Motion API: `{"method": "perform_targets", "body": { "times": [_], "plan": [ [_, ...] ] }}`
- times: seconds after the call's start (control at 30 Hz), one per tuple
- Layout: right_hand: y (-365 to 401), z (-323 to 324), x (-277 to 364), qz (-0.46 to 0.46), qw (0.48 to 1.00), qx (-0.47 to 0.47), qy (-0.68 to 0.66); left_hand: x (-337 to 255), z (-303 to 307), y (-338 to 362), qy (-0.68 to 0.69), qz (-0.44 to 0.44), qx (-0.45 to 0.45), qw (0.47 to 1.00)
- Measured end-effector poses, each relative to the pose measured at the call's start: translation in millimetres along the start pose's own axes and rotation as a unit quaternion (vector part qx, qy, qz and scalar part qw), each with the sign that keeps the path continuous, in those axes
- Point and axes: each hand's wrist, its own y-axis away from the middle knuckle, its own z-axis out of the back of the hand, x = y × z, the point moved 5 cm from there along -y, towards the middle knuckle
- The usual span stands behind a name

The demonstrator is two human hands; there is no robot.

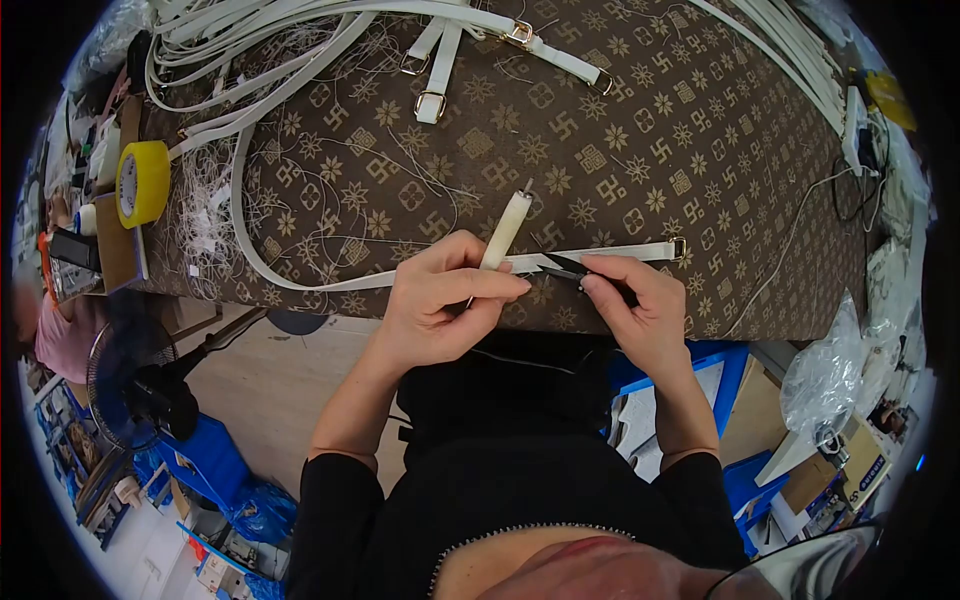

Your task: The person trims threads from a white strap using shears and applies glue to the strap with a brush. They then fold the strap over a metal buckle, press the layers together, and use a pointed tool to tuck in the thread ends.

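My left hand [447, 298] is closed around a tool with a cream-coloured round handle [507, 230] and a metal tip at its upper end. A thin metal part shows below the fingers; its working end is hidden. A narrow white belt [360, 283] passes under this hand and runs right to a square metal buckle [679, 248]. My right hand [640, 300] grips small dark thread snips [566, 268]. Their pointed blades are apart and lie across the belt, close to my left fingertips.
A bundle of white straps [230, 45] and several buckled ends [430, 105] lie at the back. Loose thread scraps [215, 210] are heaped at the left near a yellow tape roll [143, 183]. More straps [780, 60] lie back right. A fan [140, 370] stands left, below the table.
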Motion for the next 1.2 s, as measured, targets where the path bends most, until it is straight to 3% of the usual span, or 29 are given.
{"method": "perform_targets", "body": {
  "times": [0.7, 0.8, 0.9, 0.97, 1.07, 1.2],
  "plan": [
    [-2, -5, 6, 0.022, 0.998, -0.009, 0.057, 4, 1, 1, 0.027, 0.017, -0.004, 0.999],
    [-3, -6, 7, -0.022, 0.998, 0.031, 0.05, 4, 1, 0, 0.028, 0.015, -0.002, 0.999],
    [-2, -7, 5, -0.015, 0.999, 0.018, 0.031, 3, 1, 0, 0.027, 0.014, 0.001, 1.0],
    [-2, -3, -1, -0.04, 0.993, -0.044, -0.102, 2, 0, 0, 0.025, 0.013, 0.002, 1.0],
    [-4, 6, -9, -0.091, 0.977, -0.09, -0.169, 2, 0, 0, 0.029, 0.016, 0.0, 0.999],
    [0, 8, -8, -0.065, 0.993, -0.034, -0.093, 4, 0, 1, 0.017, 0.013, 0.003, 1.0]
  ]
}}
